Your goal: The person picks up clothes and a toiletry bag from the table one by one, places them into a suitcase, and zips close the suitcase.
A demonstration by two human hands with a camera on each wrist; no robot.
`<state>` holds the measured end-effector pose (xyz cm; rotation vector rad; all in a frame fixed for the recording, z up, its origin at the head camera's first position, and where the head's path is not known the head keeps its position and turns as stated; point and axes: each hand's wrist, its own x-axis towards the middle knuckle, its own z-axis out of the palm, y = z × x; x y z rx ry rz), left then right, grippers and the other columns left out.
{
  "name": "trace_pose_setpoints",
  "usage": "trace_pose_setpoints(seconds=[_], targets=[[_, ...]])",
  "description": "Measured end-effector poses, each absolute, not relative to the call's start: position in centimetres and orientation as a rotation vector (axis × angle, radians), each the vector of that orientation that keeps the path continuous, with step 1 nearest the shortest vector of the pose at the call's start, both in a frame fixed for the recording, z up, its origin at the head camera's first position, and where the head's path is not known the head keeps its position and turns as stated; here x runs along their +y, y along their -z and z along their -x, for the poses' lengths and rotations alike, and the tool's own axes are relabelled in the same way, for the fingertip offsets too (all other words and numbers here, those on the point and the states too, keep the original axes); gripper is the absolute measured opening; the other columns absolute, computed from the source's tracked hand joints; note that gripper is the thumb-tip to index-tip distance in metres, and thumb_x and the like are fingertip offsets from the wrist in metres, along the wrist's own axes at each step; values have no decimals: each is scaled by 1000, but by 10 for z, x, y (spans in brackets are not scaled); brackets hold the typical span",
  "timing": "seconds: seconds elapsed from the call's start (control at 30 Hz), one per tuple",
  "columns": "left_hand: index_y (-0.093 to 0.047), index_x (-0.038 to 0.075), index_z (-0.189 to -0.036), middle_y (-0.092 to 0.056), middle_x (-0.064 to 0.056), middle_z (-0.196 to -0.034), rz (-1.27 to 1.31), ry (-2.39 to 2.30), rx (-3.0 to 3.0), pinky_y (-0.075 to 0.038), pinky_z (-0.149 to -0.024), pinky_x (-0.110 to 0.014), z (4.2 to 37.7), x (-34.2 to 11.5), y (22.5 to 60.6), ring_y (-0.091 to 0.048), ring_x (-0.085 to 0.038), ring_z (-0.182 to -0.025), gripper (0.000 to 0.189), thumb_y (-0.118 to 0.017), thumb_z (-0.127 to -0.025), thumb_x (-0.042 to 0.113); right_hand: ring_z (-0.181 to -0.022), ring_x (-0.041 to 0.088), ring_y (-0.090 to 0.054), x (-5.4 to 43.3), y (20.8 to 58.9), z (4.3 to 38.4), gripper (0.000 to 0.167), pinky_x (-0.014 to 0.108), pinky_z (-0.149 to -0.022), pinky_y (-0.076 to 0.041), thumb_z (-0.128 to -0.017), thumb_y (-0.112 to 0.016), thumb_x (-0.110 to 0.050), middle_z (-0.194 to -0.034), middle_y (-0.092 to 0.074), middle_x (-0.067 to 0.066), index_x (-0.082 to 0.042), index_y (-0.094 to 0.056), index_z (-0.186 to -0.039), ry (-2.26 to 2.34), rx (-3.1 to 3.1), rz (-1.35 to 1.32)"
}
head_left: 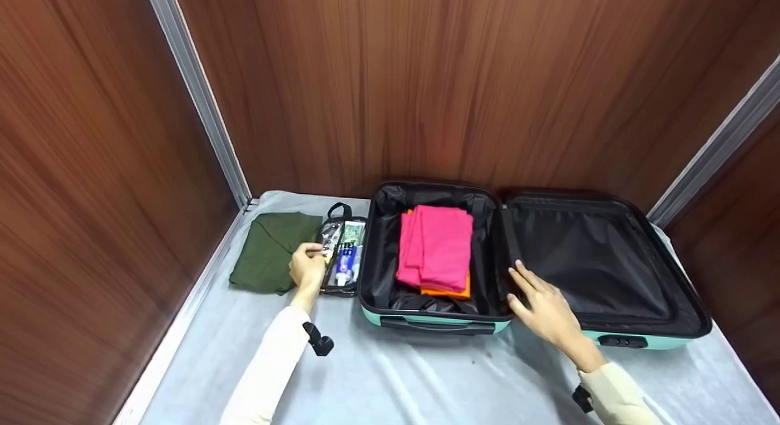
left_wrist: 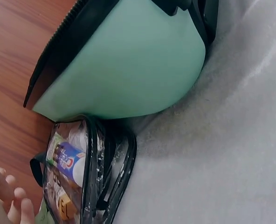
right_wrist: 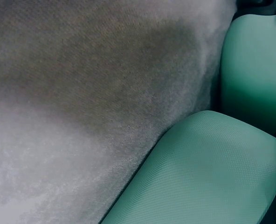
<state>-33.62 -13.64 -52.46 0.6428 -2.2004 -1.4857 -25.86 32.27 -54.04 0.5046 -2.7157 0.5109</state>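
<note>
My left hand is over the left edge of a clear toiletry pouch with black trim. Its loosely bent fingers show beside the pouch in the left wrist view. Through the clear plastic I see a blue-and-white toothpaste tube and a green-and-white packet. My right hand has its fingers extended at the hinge side of an open mint-green suitcase. Folded pink cloth lies on orange cloth in the suitcase's left half. The right hand is out of sight in its wrist view.
A folded dark green garment lies left of the pouch. The suitcase's black-lined right half lies open to the right. Everything rests on a pale cloth-covered surface, with wood-grain panels behind and at both sides.
</note>
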Motion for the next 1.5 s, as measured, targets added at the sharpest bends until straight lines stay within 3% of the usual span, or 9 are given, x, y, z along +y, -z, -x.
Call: trace_pose_setpoints(seconds=[0.6,1.1,1.33,1.5], targets=[[-46,0,-130,-43,-33,-131,-873,1498,-2261,-32,-104,-54,326,-155,541,-40,-50,-122,46,-54,-86,9,-133,42,-43,323,539,258,54,63,-101,-35,-99,-57,-31,-154,-38,13,-6,-48,-146,-502,-2732,-494],[-38,-11,-129,-33,-41,-131,-1154,1425,-2308,-28,-102,-60,317,-175,540,-31,-56,-123,54,-54,-87,19,-133,41,-43,323,539,259,54,62,-102,-34,-98,-58,-31,-154,-38,13,-6,-48,-146,-501,-2725,-488],[-29,-13,-136,-29,-43,-135,-1227,1546,-2184,-27,-106,-59,314,-184,539,-28,-56,-128,62,-52,-87,18,-134,41,-42,321,539,259,54,62,-103,-33,-99,-56,-32,-155,-37,13,-6,-47,-147,-511,-2731,-498],[-28,-17,-137,-35,-40,-136,-1236,1673,-2000,-26,-110,-55,313,-190,541,-31,-53,-131,62,-49,-90,18,-133,42,-43,321,539,258,54,62,-102,-34,-99,-57,-31,-154,-38,14,-6,-48,-146,-510,-2723,-499]])
